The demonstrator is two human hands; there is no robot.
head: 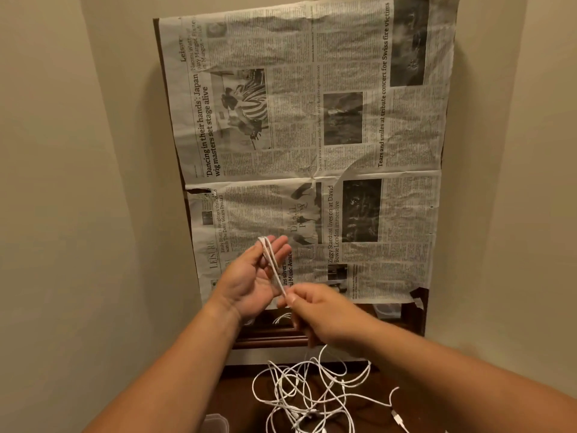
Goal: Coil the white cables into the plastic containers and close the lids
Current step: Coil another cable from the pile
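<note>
Mid-coil: right hand pinches the white cable looped over the outstretched left hand; the tangle needs winding next.

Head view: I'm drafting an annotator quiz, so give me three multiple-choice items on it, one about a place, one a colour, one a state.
1. Where does the cable tangle lie? A on newspaper; B on dark wood at the bottom; C in a container.
2. Its colour? A black; B white; C red.
3. The right hand? A pinches a cable strand; B lies flat; C hangs empty.
Answers: 1 B, it sprawls on bare wood; 2 B, every strand is white; 3 A, thumb and fingers close on the strand.
</note>
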